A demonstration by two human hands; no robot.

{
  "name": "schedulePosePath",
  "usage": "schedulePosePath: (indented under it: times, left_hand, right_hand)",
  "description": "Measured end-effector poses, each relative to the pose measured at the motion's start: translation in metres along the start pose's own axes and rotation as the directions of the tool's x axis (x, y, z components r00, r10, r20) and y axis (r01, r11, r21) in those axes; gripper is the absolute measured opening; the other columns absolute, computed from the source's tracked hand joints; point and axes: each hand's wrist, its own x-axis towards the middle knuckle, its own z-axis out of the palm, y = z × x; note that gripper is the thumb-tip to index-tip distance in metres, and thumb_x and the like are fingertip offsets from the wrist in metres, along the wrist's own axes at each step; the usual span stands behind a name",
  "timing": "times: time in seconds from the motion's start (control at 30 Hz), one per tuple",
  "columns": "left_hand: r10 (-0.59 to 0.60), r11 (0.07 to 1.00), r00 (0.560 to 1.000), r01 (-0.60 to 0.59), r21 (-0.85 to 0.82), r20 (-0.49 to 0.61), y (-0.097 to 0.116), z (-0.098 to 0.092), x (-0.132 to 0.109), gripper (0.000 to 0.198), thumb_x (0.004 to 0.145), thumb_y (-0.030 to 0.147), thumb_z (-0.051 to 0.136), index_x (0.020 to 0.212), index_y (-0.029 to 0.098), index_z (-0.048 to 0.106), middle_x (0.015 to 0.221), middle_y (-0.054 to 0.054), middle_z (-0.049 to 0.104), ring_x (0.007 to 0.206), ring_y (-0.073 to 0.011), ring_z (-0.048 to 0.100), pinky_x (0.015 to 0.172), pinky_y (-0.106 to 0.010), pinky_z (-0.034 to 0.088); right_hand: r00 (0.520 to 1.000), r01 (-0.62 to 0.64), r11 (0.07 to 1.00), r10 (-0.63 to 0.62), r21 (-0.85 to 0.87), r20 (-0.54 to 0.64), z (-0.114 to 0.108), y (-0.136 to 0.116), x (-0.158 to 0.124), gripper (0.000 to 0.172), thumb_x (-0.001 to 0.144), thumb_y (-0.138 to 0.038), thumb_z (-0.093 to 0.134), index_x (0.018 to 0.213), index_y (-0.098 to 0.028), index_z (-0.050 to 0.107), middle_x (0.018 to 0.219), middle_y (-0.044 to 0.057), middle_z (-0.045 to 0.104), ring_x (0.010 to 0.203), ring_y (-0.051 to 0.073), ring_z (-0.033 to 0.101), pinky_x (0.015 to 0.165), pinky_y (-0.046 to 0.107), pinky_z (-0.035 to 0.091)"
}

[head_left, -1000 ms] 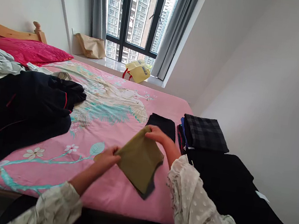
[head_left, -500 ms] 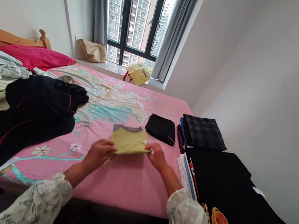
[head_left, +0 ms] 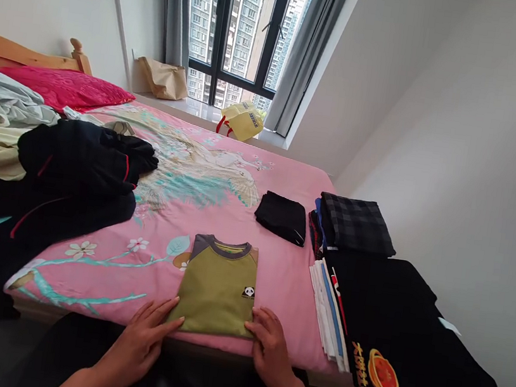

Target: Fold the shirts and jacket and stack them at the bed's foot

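Note:
A folded olive-green T-shirt with grey shoulders, a dark collar and a small panda print lies flat on the pink bed sheet, near the bed's front edge. At its lower left corner rests my left hand, fingers stretched out and thumb apart on the fabric. My right hand touches the lower right corner in the same way, its fingers extended along the side. Beyond the shirt sits a folded black garment.
Loose dark clothes and pale clothes are heaped at the left. On the right are a folded plaid garment, a stack of white folded clothes and a spread black garment. A yellow bag stands by the window.
The T-shirt, held raised and tilted between both hands before, now lies flat nearer the bed's edge. Both hands have come back toward me, and their grip has loosened.

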Motion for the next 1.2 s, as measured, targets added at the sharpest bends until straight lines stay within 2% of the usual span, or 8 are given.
schedulePosePath:
  times: [0.17, 0.33, 0.47, 0.6, 0.7, 0.83, 1.03, 1.2]
  left_hand:
    - [-0.016, 0.998, 0.997, 0.012, -0.062, -0.074, 0.009, -0.013, 0.039, 0.047, 0.088, 0.016, 0.037, 0.132, 0.025, 0.052, 0.143, -0.004, 0.046, 0.134, -0.0195, 0.037, 0.109, -0.035, 0.036]
    - [-0.168, 0.983, 0.985, 0.165, 0.075, 0.032, 0.014, 0.006, 0.105, 0.052, 0.090, 0.040, 0.040, 0.138, 0.021, 0.044, 0.150, -0.008, 0.033, 0.140, -0.0283, 0.025, 0.113, -0.053, 0.017]
    - [-0.345, 0.937, 0.933, 0.349, -0.025, 0.102, -0.008, 0.018, 0.113, 0.068, 0.082, 0.053, 0.046, 0.138, 0.015, 0.044, 0.148, -0.014, 0.036, 0.139, -0.0323, 0.026, 0.112, -0.053, 0.018]
    - [-0.489, 0.785, 0.869, 0.475, -0.399, 0.073, -0.042, 0.005, 0.136, 0.061, 0.083, 0.047, 0.038, 0.130, 0.008, 0.050, 0.136, -0.016, 0.051, 0.127, -0.0277, 0.043, 0.108, -0.042, 0.030]
    - [-0.504, 0.716, 0.854, 0.497, -0.490, 0.130, -0.062, -0.003, 0.168, 0.056, 0.080, 0.049, 0.037, 0.117, 0.013, 0.060, 0.120, -0.011, 0.063, 0.113, -0.0245, 0.056, 0.097, -0.033, 0.042]
    - [-0.529, 0.620, 0.816, 0.558, -0.551, 0.230, -0.077, -0.003, 0.198, 0.051, 0.072, 0.050, 0.049, 0.105, 0.014, 0.064, 0.085, -0.006, 0.070, 0.076, -0.0206, 0.065, 0.066, -0.029, 0.051]
    - [-0.507, 0.519, 0.755, 0.652, -0.553, 0.415, -0.094, -0.004, 0.208, 0.035, 0.063, 0.034, 0.061, 0.093, 0.016, 0.059, 0.057, 0.003, 0.056, 0.041, -0.0099, 0.045, 0.038, -0.021, 0.034]
    - [-0.458, 0.495, 0.738, 0.675, -0.548, 0.495, -0.113, -0.004, 0.210, 0.025, 0.059, 0.025, 0.058, 0.083, 0.018, 0.054, 0.055, 0.006, 0.049, 0.038, -0.0069, 0.037, 0.034, -0.017, 0.023]
  right_hand:
    - [0.997, -0.038, 0.999, 0.041, 0.034, -0.069, -0.008, -0.019, 0.033, 0.040, 0.089, -0.018, 0.032, 0.115, -0.021, 0.062, 0.128, 0.005, 0.057, 0.131, 0.017, 0.039, 0.111, 0.039, 0.032]
    - [0.991, 0.005, 0.994, 0.009, -0.106, 0.134, 0.018, -0.035, 0.090, 0.048, 0.093, -0.035, 0.037, 0.138, -0.020, 0.042, 0.148, 0.005, 0.036, 0.141, 0.021, 0.021, 0.115, 0.047, 0.015]
    - [0.963, -0.245, 0.967, 0.251, -0.076, 0.095, 0.031, -0.007, 0.099, 0.047, 0.090, -0.035, 0.041, 0.133, -0.018, 0.049, 0.143, 0.008, 0.042, 0.135, 0.025, 0.032, 0.112, 0.046, 0.020]
    - [0.842, -0.510, 0.806, 0.539, 0.301, -0.015, 0.020, 0.032, 0.113, 0.041, 0.087, -0.033, 0.039, 0.118, -0.015, 0.059, 0.121, 0.011, 0.060, 0.112, 0.021, 0.054, 0.097, 0.033, 0.040]
    - [0.784, -0.587, 0.695, 0.616, 0.415, 0.079, 0.017, 0.052, 0.136, 0.036, 0.083, -0.037, 0.043, 0.101, -0.016, 0.065, 0.097, 0.008, 0.069, 0.086, 0.019, 0.062, 0.074, 0.027, 0.048]
    - [0.742, -0.640, 0.615, 0.651, 0.460, 0.163, 0.027, 0.064, 0.160, 0.028, 0.076, -0.041, 0.052, 0.076, -0.016, 0.065, 0.068, 0.001, 0.065, 0.057, 0.012, 0.054, 0.052, 0.021, 0.041]
    - [0.680, -0.684, 0.467, 0.686, 0.560, 0.259, 0.037, 0.071, 0.178, 0.025, 0.069, -0.040, 0.060, 0.067, -0.016, 0.057, 0.054, -0.003, 0.054, 0.040, 0.006, 0.038, 0.038, 0.019, 0.027]
    - [0.655, -0.693, 0.345, 0.669, 0.633, 0.352, 0.028, 0.073, 0.185, 0.017, 0.068, -0.034, 0.055, 0.072, -0.018, 0.053, 0.058, -0.004, 0.055, 0.034, 0.004, 0.031, 0.033, 0.019, 0.019]
